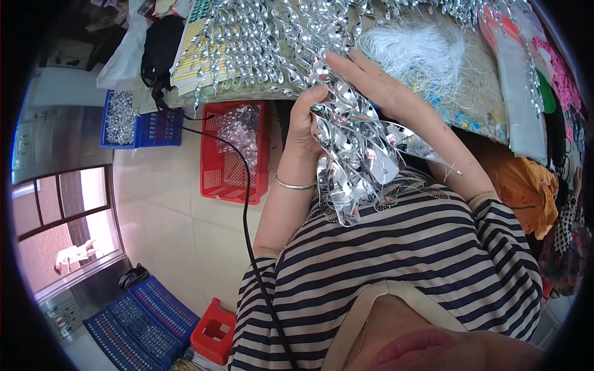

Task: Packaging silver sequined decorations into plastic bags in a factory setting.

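A thick bunch of shiny silver twisted strips (359, 148) hangs between my hands in front of my striped shirt. My left hand (304, 120) grips its left side, thumb up, with most of the fingers hidden behind the strips. From the right, my right hand (377, 86) closes on the upper part, its fingers laid along the strips. The lower ends dangle loose and rounded. Further rows of silver twisted strings (253, 49) lie across the table just beyond my hands.
A tangle of white thread (414, 59) lies on the table (482, 102), right of my hands. Below its left edge stand a red crate (213, 179) and a blue crate (158, 127). A black cable (247, 204) runs down past my left arm. Orange cloth (523, 191) hangs at the right.
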The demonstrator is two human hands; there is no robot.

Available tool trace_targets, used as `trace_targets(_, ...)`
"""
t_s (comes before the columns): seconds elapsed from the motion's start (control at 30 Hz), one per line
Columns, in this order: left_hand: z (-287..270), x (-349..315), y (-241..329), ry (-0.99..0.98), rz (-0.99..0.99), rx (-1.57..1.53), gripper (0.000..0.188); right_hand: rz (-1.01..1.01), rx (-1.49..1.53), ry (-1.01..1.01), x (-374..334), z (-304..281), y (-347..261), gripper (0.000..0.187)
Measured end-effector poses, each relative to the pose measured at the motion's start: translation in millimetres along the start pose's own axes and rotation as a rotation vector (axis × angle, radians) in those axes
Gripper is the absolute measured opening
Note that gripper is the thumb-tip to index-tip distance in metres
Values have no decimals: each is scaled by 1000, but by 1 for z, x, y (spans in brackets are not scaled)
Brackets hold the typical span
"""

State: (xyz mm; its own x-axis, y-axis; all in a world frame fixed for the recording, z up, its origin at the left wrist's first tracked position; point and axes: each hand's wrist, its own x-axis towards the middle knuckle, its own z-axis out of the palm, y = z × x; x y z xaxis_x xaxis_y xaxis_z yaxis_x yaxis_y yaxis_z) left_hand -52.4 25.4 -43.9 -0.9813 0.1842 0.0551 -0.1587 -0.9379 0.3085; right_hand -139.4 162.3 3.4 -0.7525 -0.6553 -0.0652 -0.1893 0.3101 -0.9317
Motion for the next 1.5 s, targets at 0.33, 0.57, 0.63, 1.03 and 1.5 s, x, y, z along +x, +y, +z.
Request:
trace_targets(0.33,-8,9,-10,80,-75,95,48,-170,105,-117,-57,-75,-38,50)
trace_targets(0.57,8,12,-10,85,-92,327,55,239,-169,-559,-75,-58,-67,16)
trace_targets(0.63,5,14,-14,44,-68,298,63,326,41,-563,-78,-55,-58,24)
trace_targets(1.03,3,6,-12,48,12,348,67,104,325,-202,-69,-61,-74,16)
trace_targets(1.5,-7,15,-9,48,-224,42,44,-638,-259,-220,228,48,-37,21)
